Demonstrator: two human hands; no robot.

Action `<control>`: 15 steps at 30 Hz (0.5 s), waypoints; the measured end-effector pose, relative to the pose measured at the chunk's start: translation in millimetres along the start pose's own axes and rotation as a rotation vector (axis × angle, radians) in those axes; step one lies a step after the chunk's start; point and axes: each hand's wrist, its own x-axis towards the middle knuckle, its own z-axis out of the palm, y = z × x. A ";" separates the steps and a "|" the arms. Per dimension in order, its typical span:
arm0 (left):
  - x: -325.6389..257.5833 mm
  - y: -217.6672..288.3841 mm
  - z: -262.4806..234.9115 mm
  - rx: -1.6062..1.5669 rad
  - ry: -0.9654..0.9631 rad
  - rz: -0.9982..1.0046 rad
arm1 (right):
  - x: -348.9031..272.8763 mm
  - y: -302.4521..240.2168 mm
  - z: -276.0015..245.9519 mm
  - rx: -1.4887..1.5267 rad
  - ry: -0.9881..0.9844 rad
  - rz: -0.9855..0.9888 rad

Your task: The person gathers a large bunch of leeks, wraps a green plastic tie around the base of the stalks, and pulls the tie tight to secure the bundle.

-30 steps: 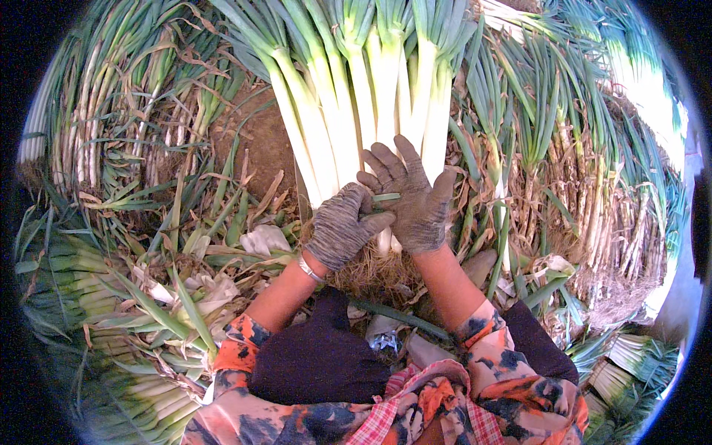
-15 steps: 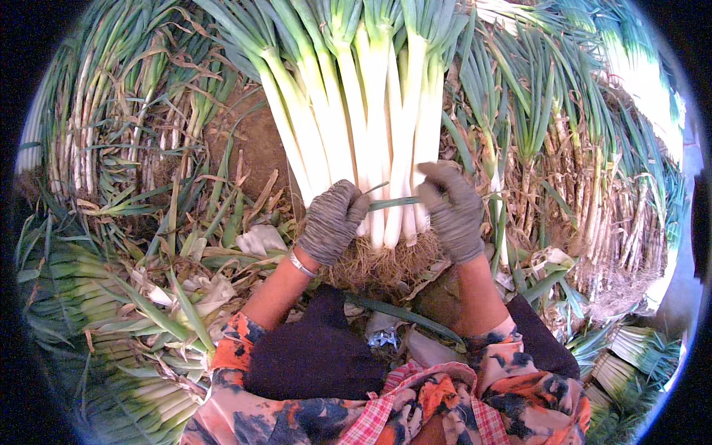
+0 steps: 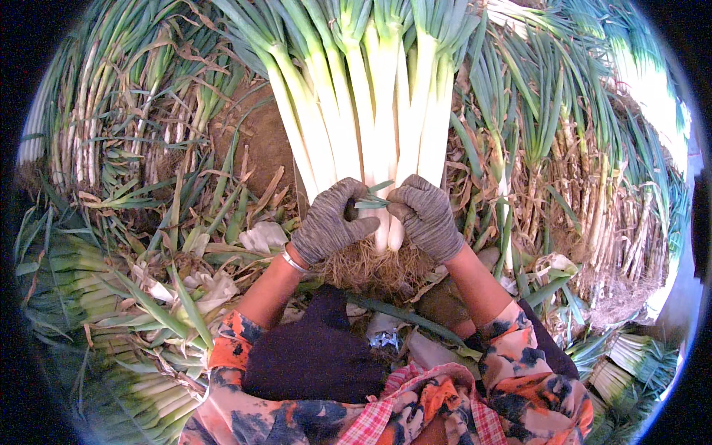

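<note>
A bunch of thick white-stalked green onions [image 3: 374, 111] lies in front of me, leaves pointing away and brown roots [image 3: 371, 271] toward me. Both my hands wear grey-brown knit gloves and meet over the lower stalks. My left hand [image 3: 330, 226] is curled at the left side of the bunch, its fingertips at a narrow green leaf strip [image 3: 374, 199] and its thumb stretched over the stalks. Closed at the strip's other side is my right hand [image 3: 426, 219]. The strip crosses the front of the bunch; its course behind the stalks is hidden.
Untrimmed green onions with dry leaves lie in piles at the left [image 3: 89, 119] and right [image 3: 586, 163]. Peeled leaf scraps [image 3: 200, 289] cover the ground around me. More white-stalked bunches [image 3: 141, 393] lie at lower left and at far right.
My right hand has moved left and inward, and both hands have come together at the strip. The strip's visible stretch between them is shorter.
</note>
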 end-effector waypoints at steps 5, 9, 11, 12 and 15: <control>-1.6 4.4 3.7 -0.062 0.115 -0.076 | 12.9 -5.7 8.1 -0.223 -0.095 -0.153; 3.0 -19.0 8.2 0.465 0.238 0.497 | 14.0 -10.0 11.8 -0.258 -0.118 -0.102; 5.7 -24.3 16.0 0.398 0.222 0.355 | 10.3 -6.0 10.8 -0.280 -0.127 -0.107; 7.2 -27.1 17.6 0.419 0.215 0.328 | 12.0 -3.8 8.9 -0.290 -0.132 -0.110; 1.9 -26.1 16.5 0.351 0.310 0.366 | 46.5 -4.7 -11.6 0.092 -0.342 0.065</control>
